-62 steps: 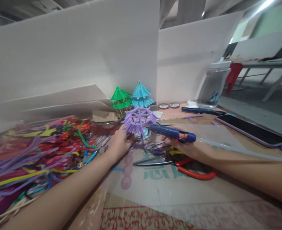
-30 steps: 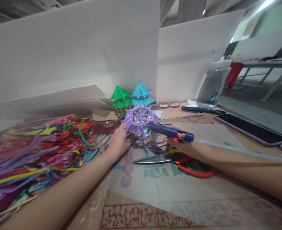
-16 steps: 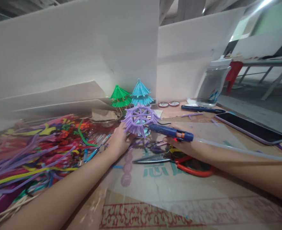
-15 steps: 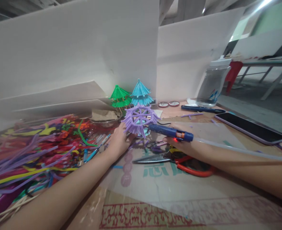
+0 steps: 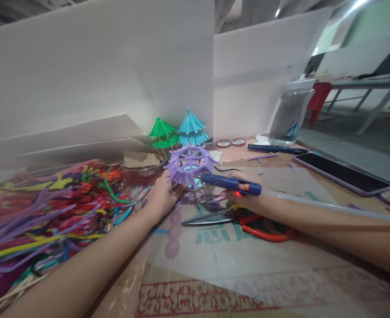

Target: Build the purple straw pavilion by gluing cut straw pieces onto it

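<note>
A round purple frame (image 5: 191,161) with spokes and a fringe of short pipe-cleaner pieces stands at the centre. My left hand (image 5: 164,192) grips its lower left side, the fingertips partly hidden. In my right hand (image 5: 244,190) is a blue glue gun (image 5: 226,182) with a small red light; its tip points left and meets the frame's lower right edge. Behind the frame stand a green two-tiered roof model (image 5: 162,132) and a light blue one (image 5: 191,127). Scissors with red handles (image 5: 214,218) lie beneath my right wrist.
Colourful pipe cleaners (image 5: 49,212) are heaped at the left. A phone (image 5: 340,172), a dark blue pen-like tool (image 5: 276,149) and a water bottle (image 5: 290,115) are at the right. White boards (image 5: 98,79) stand behind. Purple scraps lie about the frame.
The whole view has shifted slightly, so most things appear a little further left. The purple frame looks tilted slightly further back, with the glue gun tip still at its lower edge.
</note>
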### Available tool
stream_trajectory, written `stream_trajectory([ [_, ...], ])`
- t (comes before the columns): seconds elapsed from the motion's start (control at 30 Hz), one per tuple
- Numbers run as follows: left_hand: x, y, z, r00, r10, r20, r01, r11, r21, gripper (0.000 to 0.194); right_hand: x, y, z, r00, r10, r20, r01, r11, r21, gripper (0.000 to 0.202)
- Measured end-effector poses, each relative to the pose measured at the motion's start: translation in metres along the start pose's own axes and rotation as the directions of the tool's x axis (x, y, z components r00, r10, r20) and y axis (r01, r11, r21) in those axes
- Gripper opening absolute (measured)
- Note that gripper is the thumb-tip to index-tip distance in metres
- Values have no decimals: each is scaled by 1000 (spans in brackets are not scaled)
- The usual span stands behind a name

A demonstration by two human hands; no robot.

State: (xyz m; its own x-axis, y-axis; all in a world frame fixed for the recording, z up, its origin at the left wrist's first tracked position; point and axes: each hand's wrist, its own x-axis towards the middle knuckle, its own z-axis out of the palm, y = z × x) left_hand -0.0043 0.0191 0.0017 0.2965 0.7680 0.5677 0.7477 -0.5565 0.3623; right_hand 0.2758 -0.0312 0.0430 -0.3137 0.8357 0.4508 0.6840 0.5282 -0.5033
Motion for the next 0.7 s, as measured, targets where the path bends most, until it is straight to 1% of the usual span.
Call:
stream_trajectory([
  [0.1, 1, 1, 0, 1000, -3, -5, 3, 1000, -25, 42, 0, 0, 0, 1000, 14, 1, -14, 1000, -6, 17],
  [0.23, 1, 0, 0, 1000, -6, -3, 6, 1000, -25, 36, 2, 0, 0, 999, 35, 36, -35, 999, -3, 20],
  [0.47, 1, -2, 0, 1000, 23, 9, -23, 999, 26, 39, 2, -1, -2, 999, 22, 30, -22, 1000, -1, 23],
  [0.7, 1, -1, 0, 999, 50, -2, -50, 999, -6, 42, 2, -1, -2, 999, 11, 31, -11, 1000, -4, 20],
])
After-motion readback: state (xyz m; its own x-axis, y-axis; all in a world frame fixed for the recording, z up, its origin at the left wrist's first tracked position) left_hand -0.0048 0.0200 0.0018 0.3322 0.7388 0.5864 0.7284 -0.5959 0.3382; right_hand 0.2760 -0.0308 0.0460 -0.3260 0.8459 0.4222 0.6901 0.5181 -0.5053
